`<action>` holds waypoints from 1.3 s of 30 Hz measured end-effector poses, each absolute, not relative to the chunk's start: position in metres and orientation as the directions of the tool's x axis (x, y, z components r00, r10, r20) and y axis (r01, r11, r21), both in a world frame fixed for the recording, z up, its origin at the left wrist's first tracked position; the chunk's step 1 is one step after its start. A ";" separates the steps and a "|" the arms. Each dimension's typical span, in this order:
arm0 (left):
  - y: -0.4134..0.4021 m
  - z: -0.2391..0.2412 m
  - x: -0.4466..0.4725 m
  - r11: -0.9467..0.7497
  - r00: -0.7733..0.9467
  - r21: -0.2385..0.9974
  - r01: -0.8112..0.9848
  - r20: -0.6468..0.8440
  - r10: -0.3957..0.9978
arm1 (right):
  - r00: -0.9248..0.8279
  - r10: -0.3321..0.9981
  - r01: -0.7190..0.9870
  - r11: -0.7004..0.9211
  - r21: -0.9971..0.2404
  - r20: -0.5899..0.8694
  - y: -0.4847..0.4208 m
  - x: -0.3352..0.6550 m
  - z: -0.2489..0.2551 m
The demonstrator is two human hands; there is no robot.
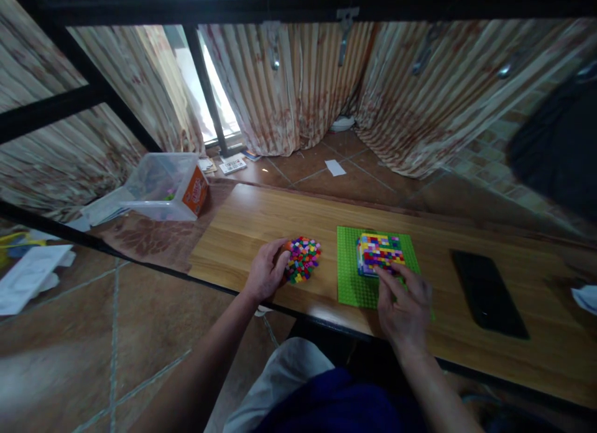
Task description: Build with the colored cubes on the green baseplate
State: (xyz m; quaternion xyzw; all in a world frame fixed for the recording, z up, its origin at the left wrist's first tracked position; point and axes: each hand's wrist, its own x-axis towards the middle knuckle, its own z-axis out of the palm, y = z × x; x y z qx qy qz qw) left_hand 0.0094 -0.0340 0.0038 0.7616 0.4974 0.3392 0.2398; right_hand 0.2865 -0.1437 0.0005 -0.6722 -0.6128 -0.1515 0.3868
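Observation:
On the wooden table [242, 228] lies a green baseplate [351, 277] with a block of many-coloured small bricks [379, 252] built on it. My right hand [403, 302] rests over the plate's near edge, its fingertips touching the front of the block, fingers loosely spread with nothing held. A loose chunk of mixed coloured bricks [303, 259] sits to the left of the plate. My left hand [265, 272] is curled against the left side of that chunk and grips it.
A black phone [487, 293] lies flat on the table to the right. A clear plastic bin with an orange label [165, 185] stands at the far left. A black frame bar [205, 84] rises behind, with curtains beyond. Papers lie on the tiled floor.

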 end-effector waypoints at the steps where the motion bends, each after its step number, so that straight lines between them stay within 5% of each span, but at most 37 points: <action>1: -0.034 0.004 0.010 -0.387 0.273 0.703 0.597 0.276 0.922 | 0.200 0.709 0.941 0.053 -0.334 0.676 -0.144 0.288 -0.001; 12: -0.036 0.008 0.013 -0.391 0.263 0.718 0.575 0.290 0.920 | 0.212 0.707 0.926 0.076 -0.370 0.675 -0.143 0.267 0.020; 20: -0.037 0.005 0.013 -0.405 0.258 0.707 0.580 0.312 0.914 | 0.088 0.912 0.875 0.122 -0.469 0.401 -0.108 0.207 0.006; 29: -0.037 0.007 0.014 -0.405 0.256 0.715 0.570 0.314 0.914 | 0.065 0.916 0.879 0.135 -0.458 0.395 -0.094 0.197 -0.003; 34: -0.037 0.009 0.014 -0.391 0.253 0.712 0.583 0.298 0.920 | 0.118 0.918 0.773 0.154 -0.615 0.378 -0.104 0.200 0.003; 39: -0.037 0.008 0.014 -0.393 0.263 0.714 0.580 0.293 0.919 | 0.333 0.911 0.607 -0.008 -0.795 0.245 -0.127 0.220 0.012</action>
